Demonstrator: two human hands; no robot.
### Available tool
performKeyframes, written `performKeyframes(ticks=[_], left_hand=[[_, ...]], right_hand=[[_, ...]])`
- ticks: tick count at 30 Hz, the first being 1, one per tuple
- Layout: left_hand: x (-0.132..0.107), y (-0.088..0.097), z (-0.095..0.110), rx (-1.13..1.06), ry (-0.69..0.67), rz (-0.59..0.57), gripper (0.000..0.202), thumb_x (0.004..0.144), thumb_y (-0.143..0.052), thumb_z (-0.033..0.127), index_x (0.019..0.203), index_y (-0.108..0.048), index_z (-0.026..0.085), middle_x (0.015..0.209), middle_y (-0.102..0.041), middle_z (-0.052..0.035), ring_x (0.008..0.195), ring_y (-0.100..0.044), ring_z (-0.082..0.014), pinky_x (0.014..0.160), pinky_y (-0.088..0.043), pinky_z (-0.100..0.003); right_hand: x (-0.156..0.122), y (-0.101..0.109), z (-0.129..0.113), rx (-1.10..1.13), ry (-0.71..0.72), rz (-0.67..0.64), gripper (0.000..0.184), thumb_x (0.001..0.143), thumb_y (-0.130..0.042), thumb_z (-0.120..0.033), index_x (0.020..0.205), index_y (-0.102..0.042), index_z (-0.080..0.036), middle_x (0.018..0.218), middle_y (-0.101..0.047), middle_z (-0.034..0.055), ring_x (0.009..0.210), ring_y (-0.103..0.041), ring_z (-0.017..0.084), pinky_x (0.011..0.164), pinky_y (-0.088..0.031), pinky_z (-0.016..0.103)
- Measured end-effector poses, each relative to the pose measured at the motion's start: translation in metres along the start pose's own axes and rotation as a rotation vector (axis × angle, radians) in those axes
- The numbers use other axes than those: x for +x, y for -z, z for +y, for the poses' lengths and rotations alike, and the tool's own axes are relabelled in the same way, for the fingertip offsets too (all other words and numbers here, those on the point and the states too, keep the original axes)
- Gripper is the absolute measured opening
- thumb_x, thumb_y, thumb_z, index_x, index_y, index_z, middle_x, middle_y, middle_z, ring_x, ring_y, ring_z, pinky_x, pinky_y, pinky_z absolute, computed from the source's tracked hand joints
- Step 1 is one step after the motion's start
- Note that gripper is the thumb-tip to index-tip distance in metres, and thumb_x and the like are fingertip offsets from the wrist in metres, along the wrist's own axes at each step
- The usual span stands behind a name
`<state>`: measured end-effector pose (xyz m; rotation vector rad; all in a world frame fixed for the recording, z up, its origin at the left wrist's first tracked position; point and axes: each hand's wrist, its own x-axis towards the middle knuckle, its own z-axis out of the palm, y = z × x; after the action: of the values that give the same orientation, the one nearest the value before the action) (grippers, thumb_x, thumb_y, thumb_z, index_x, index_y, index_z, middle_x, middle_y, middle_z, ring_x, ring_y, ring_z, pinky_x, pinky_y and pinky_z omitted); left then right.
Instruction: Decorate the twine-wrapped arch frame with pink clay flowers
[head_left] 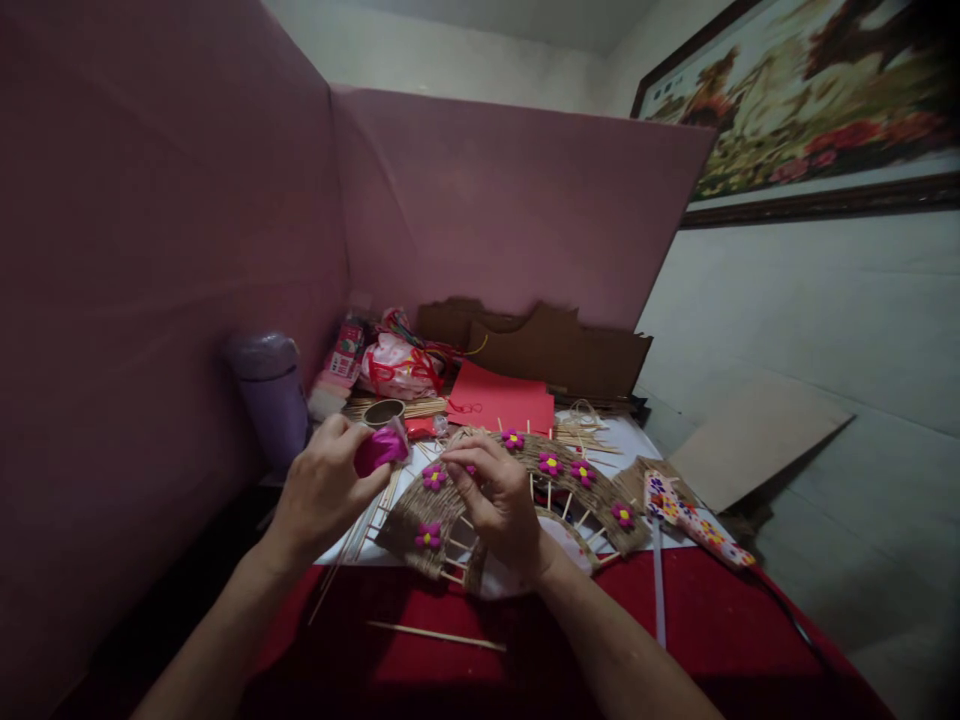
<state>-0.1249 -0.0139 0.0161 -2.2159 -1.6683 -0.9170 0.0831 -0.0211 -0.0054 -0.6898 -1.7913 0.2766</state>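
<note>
My left hand (326,482) is closed around a small magenta packet (381,450) with a clear plastic edge. To its right, my right hand (499,495) has thumb and fingers drawn together in a pinch; whatever lies between the tips is too small to make out. Beneath the right hand is a fan-shaped piece (480,500) of brown twine woven over thin sticks. Magenta flowers with yellow centres, such as this clay-like flower (550,463), dot its curved band. The right hand hides part of the band and the pale inner section.
A loose stick (437,636) lies on the red cloth (570,660). At right rests a flower-patterned glue gun (697,520) with a cord. Behind are red paper (499,395), a tape roll (383,412), torn cardboard (540,345) and a purple tumbler (270,400).
</note>
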Motion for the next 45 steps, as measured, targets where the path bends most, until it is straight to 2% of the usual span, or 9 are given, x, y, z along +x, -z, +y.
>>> performKeyframes(ticks=[2,5,9,11,16,23,28,34,45], left_hand=[[0.005,0.004,0.016,-0.075,-0.108,0.018,0.019,0.077,-0.055,0.033,0.088,-0.058,0.017,0.086,-0.049,-0.0042,0.078,-0.053,-0.0192,0.07,-0.044,-0.031],[0.015,0.002,0.033,-0.156,-0.19,0.044,0.016,0.076,-0.058,0.029,0.088,-0.057,0.017,0.084,-0.048,-0.0038,0.078,-0.051,-0.0186,0.069,-0.044,-0.031],[0.026,-0.007,0.041,-0.212,-0.261,0.066,0.016,0.074,-0.059,0.023,0.089,-0.056,0.018,0.084,-0.047,-0.0034,0.078,-0.05,-0.0181,0.068,-0.044,-0.031],[0.029,-0.013,0.04,-0.209,-0.27,0.075,0.018,0.074,-0.059,0.023,0.09,-0.056,0.018,0.084,-0.046,-0.0034,0.078,-0.05,-0.0183,0.068,-0.044,-0.031],[0.026,-0.026,0.037,-0.19,-0.263,0.09,0.014,0.074,-0.057,0.024,0.086,-0.054,0.018,0.084,-0.047,-0.0037,0.078,-0.05,-0.0189,0.068,-0.044,-0.031],[0.016,-0.028,0.038,-0.142,-0.2,0.105,0.012,0.074,-0.058,0.025,0.082,-0.054,0.018,0.082,-0.046,-0.0041,0.074,-0.048,-0.0191,0.065,-0.044,-0.032],[0.012,-0.029,0.04,-0.073,-0.222,0.141,0.01,0.071,-0.058,0.021,0.08,-0.055,0.019,0.082,-0.048,-0.0056,0.08,-0.049,-0.0212,0.069,-0.044,-0.033],[0.009,-0.032,0.039,-0.1,-0.229,0.152,0.014,0.071,-0.06,0.022,0.083,-0.054,0.02,0.083,-0.049,-0.0055,0.08,-0.05,-0.0217,0.069,-0.044,-0.033],[0.008,-0.03,0.037,-0.113,-0.226,0.128,0.014,0.073,-0.059,0.025,0.084,-0.055,0.018,0.083,-0.048,-0.0061,0.079,-0.049,-0.0216,0.068,-0.045,-0.034]], right_hand=[[0.001,0.0,-0.002,0.082,-0.073,0.014,0.014,0.088,-0.053,-0.023,0.092,-0.066,-0.02,0.091,-0.065,0.0059,0.086,-0.061,0.017,0.076,-0.05,0.03],[0.002,-0.001,0.004,0.138,-0.216,0.038,0.016,0.087,-0.056,-0.03,0.095,-0.066,-0.02,0.089,-0.067,0.0053,0.078,-0.062,0.016,0.068,-0.05,0.028],[0.004,-0.002,0.015,0.253,-0.356,0.095,0.019,0.086,-0.056,-0.034,0.092,-0.066,-0.019,0.081,-0.067,0.0034,0.059,-0.059,0.012,0.056,-0.049,0.024],[0.005,-0.002,0.018,0.292,-0.384,0.111,0.02,0.086,-0.055,-0.035,0.092,-0.064,-0.019,0.08,-0.067,0.0029,0.057,-0.059,0.012,0.053,-0.049,0.023],[0.004,0.0,0.017,0.094,-0.301,0.056,0.016,0.086,-0.055,-0.03,0.093,-0.065,-0.019,0.086,-0.068,0.0056,0.069,-0.063,0.015,0.06,-0.051,0.025],[0.003,0.0,0.012,-0.012,-0.261,0.037,0.017,0.087,-0.052,-0.028,0.094,-0.064,-0.018,0.081,-0.067,0.0048,0.067,-0.061,0.015,0.061,-0.048,0.025],[0.003,-0.002,0.011,-0.084,-0.182,0.024,0.014,0.086,-0.054,-0.025,0.089,-0.065,-0.018,0.079,-0.067,0.0029,0.064,-0.057,0.013,0.059,-0.044,0.024],[0.001,-0.004,0.014,-0.088,-0.21,0.023,0.015,0.085,-0.053,-0.024,0.085,-0.067,-0.018,0.069,-0.064,0.0015,0.056,-0.054,0.012,0.054,-0.043,0.023],[0.001,-0.002,0.015,-0.013,-0.211,0.009,0.019,0.086,-0.051,-0.023,0.09,-0.07,-0.018,0.079,-0.07,0.0059,0.064,-0.062,0.016,0.059,-0.05,0.027]])
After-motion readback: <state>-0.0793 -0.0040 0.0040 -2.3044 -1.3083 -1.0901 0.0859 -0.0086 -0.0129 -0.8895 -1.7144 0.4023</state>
